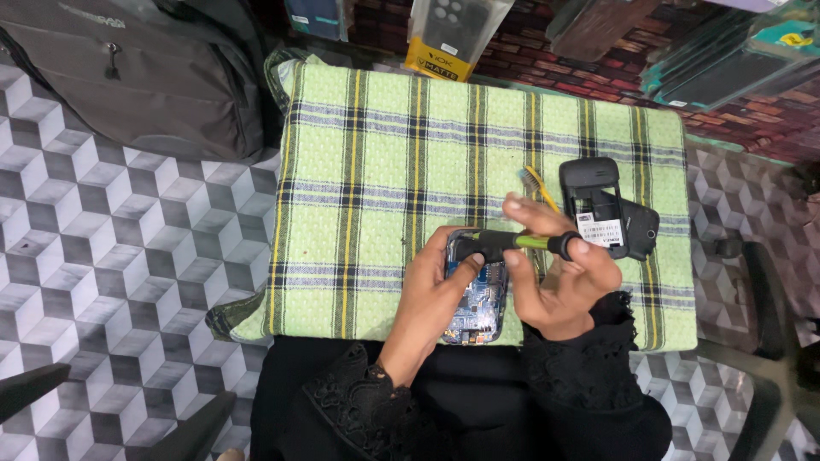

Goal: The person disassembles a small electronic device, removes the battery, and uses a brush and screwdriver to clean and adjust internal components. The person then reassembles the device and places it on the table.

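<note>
Black lace cuffs (359,397) sit closest to me, at both wrists. Beyond them, a green plaid cloth (384,145) covers the work surface. My left hand (431,299) pins an opened phone (477,294), circuit board exposed, flat on the cloth's near edge. My right hand (559,269) grasps a black-and-green screwdriver (521,243), lying crosswise directly over the phone's top end. Just right of it lies a black phone housing (598,209); a yellow-handled brush (534,183) rests beside that.

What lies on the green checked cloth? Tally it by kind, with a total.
Opened phone showing its blue circuit board: 1
Black phone housing parts: 2
Green-and-black screwdriver: 1
Yellow-handled brush: 1
Total: 5
</note>
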